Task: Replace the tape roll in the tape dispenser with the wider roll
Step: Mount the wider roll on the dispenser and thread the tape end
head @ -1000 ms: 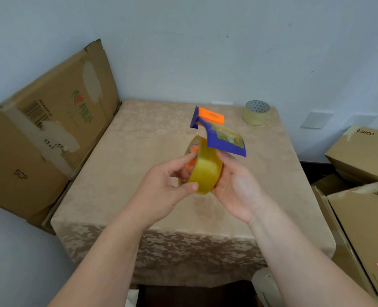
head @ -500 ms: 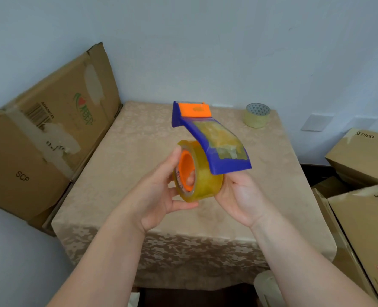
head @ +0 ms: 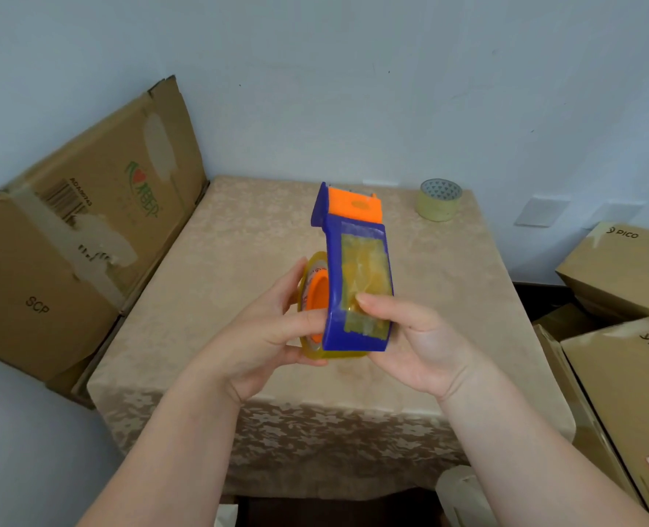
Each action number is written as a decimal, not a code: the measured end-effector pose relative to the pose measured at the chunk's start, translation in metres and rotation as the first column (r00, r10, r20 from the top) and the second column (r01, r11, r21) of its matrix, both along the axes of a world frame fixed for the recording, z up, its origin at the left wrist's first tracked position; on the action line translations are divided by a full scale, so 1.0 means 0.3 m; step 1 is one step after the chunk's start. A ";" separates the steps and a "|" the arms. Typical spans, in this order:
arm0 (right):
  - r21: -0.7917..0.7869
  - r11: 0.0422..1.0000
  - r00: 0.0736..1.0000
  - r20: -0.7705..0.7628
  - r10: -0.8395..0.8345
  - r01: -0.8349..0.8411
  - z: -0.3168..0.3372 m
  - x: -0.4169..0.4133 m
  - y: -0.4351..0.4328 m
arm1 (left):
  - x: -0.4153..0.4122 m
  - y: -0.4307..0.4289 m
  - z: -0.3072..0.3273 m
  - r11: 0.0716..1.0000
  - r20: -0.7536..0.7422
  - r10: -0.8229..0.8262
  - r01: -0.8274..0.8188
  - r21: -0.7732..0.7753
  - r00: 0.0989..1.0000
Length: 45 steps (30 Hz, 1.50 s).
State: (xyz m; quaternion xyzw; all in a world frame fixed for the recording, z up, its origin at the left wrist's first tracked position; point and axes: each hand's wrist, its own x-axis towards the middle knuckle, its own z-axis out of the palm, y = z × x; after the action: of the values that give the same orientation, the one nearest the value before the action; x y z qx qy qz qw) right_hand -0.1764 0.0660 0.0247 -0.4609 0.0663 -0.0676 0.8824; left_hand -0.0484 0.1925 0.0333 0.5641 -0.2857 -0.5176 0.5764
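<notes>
A blue tape dispenser point(head: 357, 271) with an orange blade guard at its far end is held up above the table. A yellowish clear tape roll point(head: 309, 268) sits on its orange hub, mostly hidden behind the blue body. My left hand point(head: 266, 336) grips the roll's left side and lower rim. My right hand point(head: 414, 344) clasps the dispenser's near end, thumb pressed on its taped top face. A second tape roll point(head: 439, 199) stands alone at the table's far right corner.
The table point(head: 239, 237) wears a beige patterned cloth. A large flattened cardboard box point(head: 79, 230) leans against the wall on the left. Several PICO cardboard boxes point(head: 627, 336) are stacked on the right. A wall stands right behind the table.
The dispenser has been turned so its top face points at me and has come closer. My left hand shifted from the roll's face to its side and rim.
</notes>
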 end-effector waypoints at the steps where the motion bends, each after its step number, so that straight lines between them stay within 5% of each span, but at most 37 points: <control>1: -0.024 1.000 1.000 0.008 0.003 -0.003 0.003 -0.005 -0.006 | 0.007 0.001 0.001 0.999 -0.089 0.000 -0.003 -0.033 0.996; 5: -0.192 0.981 0.998 0.061 -0.027 0.038 0.034 -0.027 -0.023 | 0.030 -0.003 0.012 0.994 -0.401 0.079 -0.102 -0.039 0.913; 7: -0.419 0.907 0.999 0.043 -0.031 0.046 0.048 -0.036 -0.025 | 0.033 -0.005 0.009 0.995 -0.367 0.103 -0.089 0.054 0.924; 10: -0.738 0.673 0.989 -0.047 -0.139 0.060 0.043 -0.032 -0.004 | 0.018 -0.007 0.013 0.997 -0.267 0.062 -0.045 0.069 0.962; 13: -0.878 0.469 0.970 -0.026 -0.244 0.095 0.020 -0.023 0.018 | 0.010 -0.006 0.050 0.992 -0.228 0.114 -0.100 0.071 0.967; 15: -0.956 0.291 0.959 -0.106 -0.261 -0.027 0.009 -0.018 0.006 | 0.024 -0.001 0.066 0.991 -0.133 0.125 -0.117 0.065 0.983; 17: -0.969 0.223 0.941 -0.171 -0.291 -0.108 0.003 -0.019 -0.009 | 0.036 0.012 0.075 0.988 0.012 0.152 -0.152 0.039 0.988; 19: -0.969 0.235 0.951 -0.137 -0.278 -0.071 0.013 -0.022 -0.013 | 0.039 0.021 0.081 0.982 0.123 0.190 -0.189 -0.022 0.974; 22: -0.866 0.500 0.983 -0.083 -0.164 0.010 0.029 -0.040 -0.024 | 0.034 0.021 0.080 0.986 0.258 0.162 -0.147 -0.075 0.952; 25: -0.645 0.757 0.993 -0.106 0.050 -0.107 0.025 -0.067 -0.054 | 0.022 0.013 0.069 0.992 0.343 0.046 -0.001 -0.128 0.938; 29: -0.297 0.946 0.991 -0.007 0.134 -0.130 -0.010 -0.069 -0.068 | 0.024 0.013 0.064 0.989 0.359 0.049 0.005 -0.148 0.932; 35: -0.062 0.997 0.999 -0.015 -0.038 0.037 -0.050 -0.050 -0.088 | 0.002 0.013 0.068 0.995 0.324 -0.039 0.066 -0.072 0.945; 39: -0.265 0.940 0.970 -0.056 -0.237 0.214 -0.023 -0.024 -0.075 | 0.013 -0.001 0.061 0.993 0.323 0.117 -0.108 -0.046 0.939; 45: -0.595 0.781 0.932 -0.143 -0.333 0.188 -0.025 -0.012 -0.063 | -0.010 -0.023 0.038 0.971 0.448 0.229 -0.232 -0.050 0.864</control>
State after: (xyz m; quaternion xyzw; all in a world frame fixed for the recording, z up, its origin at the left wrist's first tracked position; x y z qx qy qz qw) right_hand -0.1799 0.0470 0.0171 -0.6951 0.2128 -0.1503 0.6700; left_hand -0.0513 0.1856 0.0448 0.7001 -0.3406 -0.3010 0.5507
